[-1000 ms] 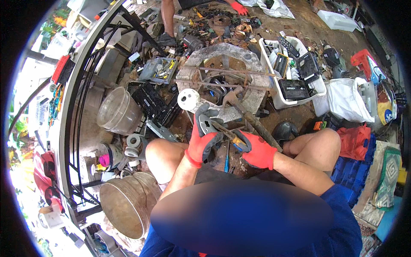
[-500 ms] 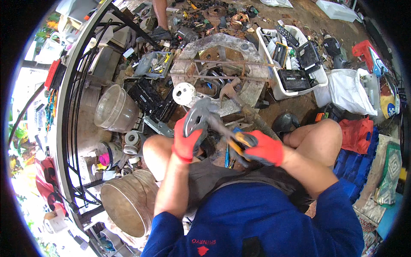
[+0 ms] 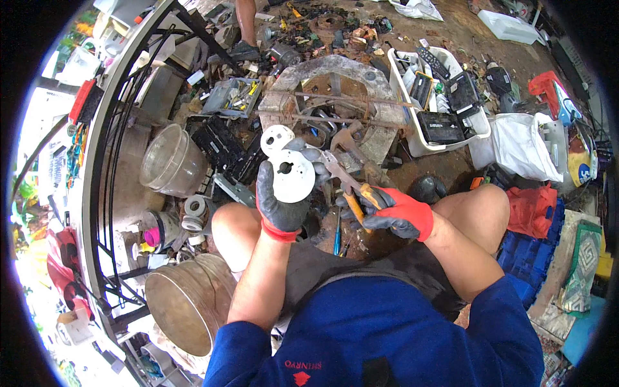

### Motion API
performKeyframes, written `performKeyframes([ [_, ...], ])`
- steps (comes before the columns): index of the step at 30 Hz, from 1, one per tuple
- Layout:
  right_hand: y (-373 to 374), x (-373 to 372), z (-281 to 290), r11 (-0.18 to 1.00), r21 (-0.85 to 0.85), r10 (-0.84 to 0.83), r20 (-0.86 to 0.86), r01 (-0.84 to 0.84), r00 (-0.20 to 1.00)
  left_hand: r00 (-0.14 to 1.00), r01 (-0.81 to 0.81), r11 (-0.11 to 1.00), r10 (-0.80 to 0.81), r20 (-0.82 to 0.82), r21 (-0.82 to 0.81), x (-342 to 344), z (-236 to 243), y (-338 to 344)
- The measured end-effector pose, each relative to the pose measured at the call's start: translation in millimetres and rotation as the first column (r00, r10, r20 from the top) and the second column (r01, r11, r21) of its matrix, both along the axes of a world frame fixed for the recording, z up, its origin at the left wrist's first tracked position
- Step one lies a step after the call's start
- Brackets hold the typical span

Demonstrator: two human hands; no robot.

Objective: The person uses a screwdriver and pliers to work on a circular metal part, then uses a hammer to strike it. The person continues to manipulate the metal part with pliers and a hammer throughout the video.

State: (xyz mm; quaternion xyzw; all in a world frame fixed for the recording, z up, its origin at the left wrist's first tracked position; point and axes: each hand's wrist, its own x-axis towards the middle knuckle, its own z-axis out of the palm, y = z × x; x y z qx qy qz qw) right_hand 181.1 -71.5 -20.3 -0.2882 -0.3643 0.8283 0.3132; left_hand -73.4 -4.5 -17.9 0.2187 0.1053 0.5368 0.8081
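A white round disc (image 3: 296, 183) with a notched centre hole is held in my left hand (image 3: 280, 210), which wears a red glove with dark grey palm and fingers. My right hand (image 3: 407, 217), gloved the same way, grips a pair of pliers (image 3: 344, 177) with orange-yellow handles. Their rusty metal jaws point up and left, close to the disc's right edge; I cannot tell whether they touch it. Just beyond the disc, a smaller white round part (image 3: 274, 137) lies near a hammer (image 3: 348, 143). A blue screwdriver (image 3: 337, 235) is below, between my legs.
Ahead stands a worn ring-shaped block (image 3: 380, 90) with rusty bars across it. At right, a white bin (image 3: 420, 143) holds electronics, beside a white sack (image 3: 521, 147). Clear and tan buckets (image 3: 187, 303) stand left, by a black metal frame (image 3: 106, 213). Another person's leg (image 3: 245, 24) shows at top.
My left hand has turned the disc, so its white flat face now shows instead of a grey side. The pliers have shifted slightly and their jaws appear less blurred.
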Motion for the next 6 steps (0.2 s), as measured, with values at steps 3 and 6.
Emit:
performKeyframes([
  [3,-8,-6,15,0.993,-0.118,0.009,-0.107,-0.022,0.994,0.997,-0.017,1.000,0.019,0.074,-0.026,5,2,-5],
  [6,-13,-11,12,0.991,-0.136,-0.030,-0.168,0.007,0.985,0.994,-0.028,0.998,0.033,0.109,-0.053,4,2,-6],
])
